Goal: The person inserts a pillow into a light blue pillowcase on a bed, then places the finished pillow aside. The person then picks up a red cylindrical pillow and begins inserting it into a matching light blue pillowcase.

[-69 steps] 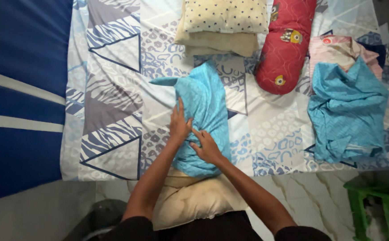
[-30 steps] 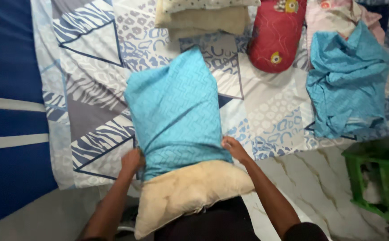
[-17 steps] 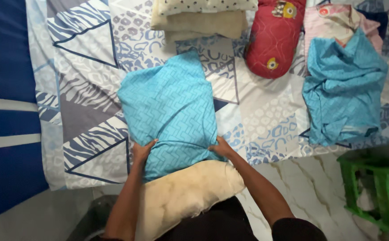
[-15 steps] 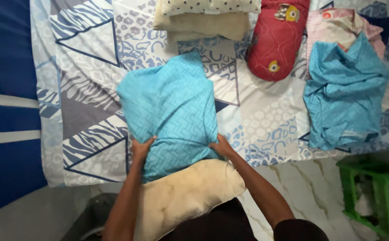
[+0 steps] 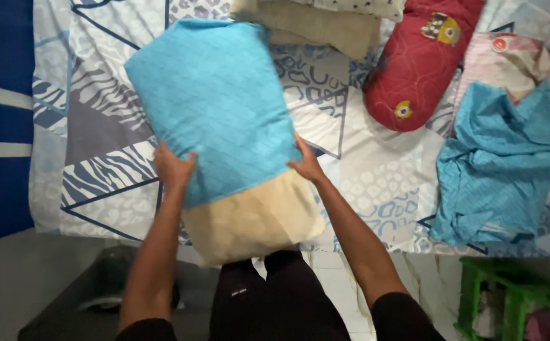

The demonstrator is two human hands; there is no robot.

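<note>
Pillow [image 5: 256,215], plump and cream-coloured with faint stains, is held up above the near edge of the bed, most of it sheathed in a turquoise pillowcase [image 5: 215,95] of thin woven cotton printed with a fine zigzag pattern. Only the lower third of the bare stuffing shows, bulging out of the case's open end. The left hand [image 5: 174,169] clasps the left side at the case's hem, fingers curled into the fabric; the right hand [image 5: 306,165] presses flat against the right side, fingers together along the cloth. Beneath lies a bedsheet [image 5: 111,126] in pale grey and blue, patterned with triangles, zebra stripes and pebble shapes, slightly creased. At the far edge sit stacked cream pillows [image 5: 325,22], the upper one dotted. Beside them rests a red cylindrical bolster [image 5: 420,63] with small cartoon patches. To the right, a second turquoise cloth [image 5: 499,170] lies crumpled over a pink fabric [image 5: 508,63]. A green plastic stool [image 5: 514,297] stands on the marble-look floor.
</note>
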